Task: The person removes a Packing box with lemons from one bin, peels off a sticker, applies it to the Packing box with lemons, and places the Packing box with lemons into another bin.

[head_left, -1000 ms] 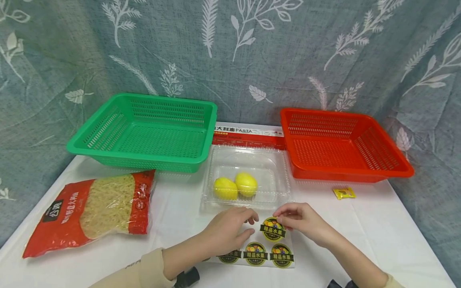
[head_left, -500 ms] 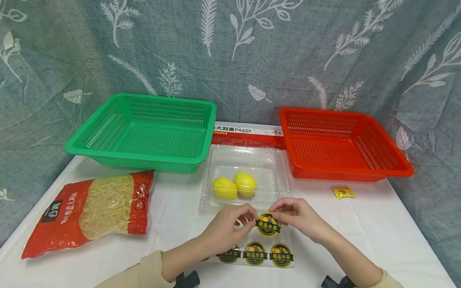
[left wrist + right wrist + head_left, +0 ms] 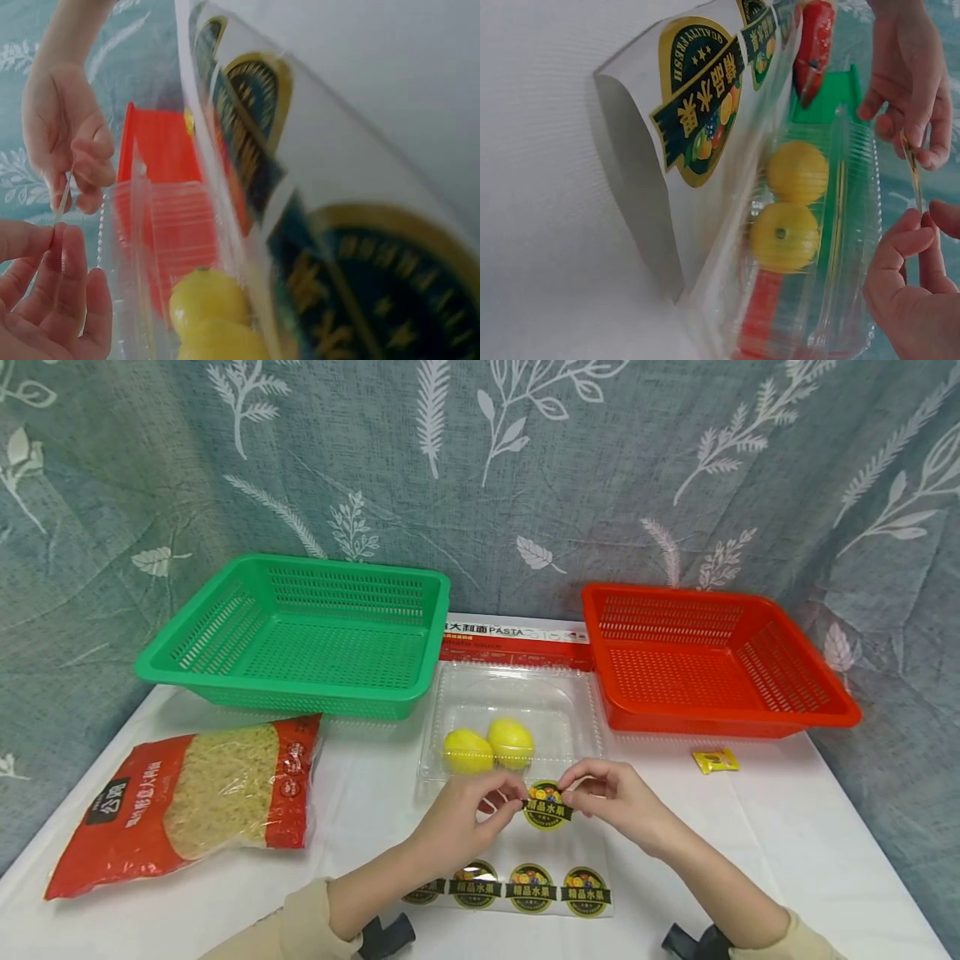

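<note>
A round black-and-gold fruit sticker (image 3: 546, 812) is stretched between both hands, off the sheet. My left hand (image 3: 459, 822) pinches its left edge and my right hand (image 3: 626, 803) pinches its right edge. In the right wrist view the sticker (image 3: 913, 169) appears edge-on between the fingertips. Below the hands lies the white sticker sheet (image 3: 517, 850), with a row of similar stickers along its near edge. Just beyond them sits a clear plastic clamshell box (image 3: 558, 718), its lid apparently down, with two yellow lemons (image 3: 512, 742) inside.
A green basket (image 3: 337, 693) stands back left and a red basket (image 3: 712, 722) back right. Between them lies a red-and-white pasta box (image 3: 517, 643). A bag of pasta (image 3: 217, 793) lies at left. A small yellow packet (image 3: 716, 762) rests before the red basket.
My left hand has come to the sticker and taken its left edge. Both hands have lifted it off the sheet and moved it slightly left and toward the clear box.
</note>
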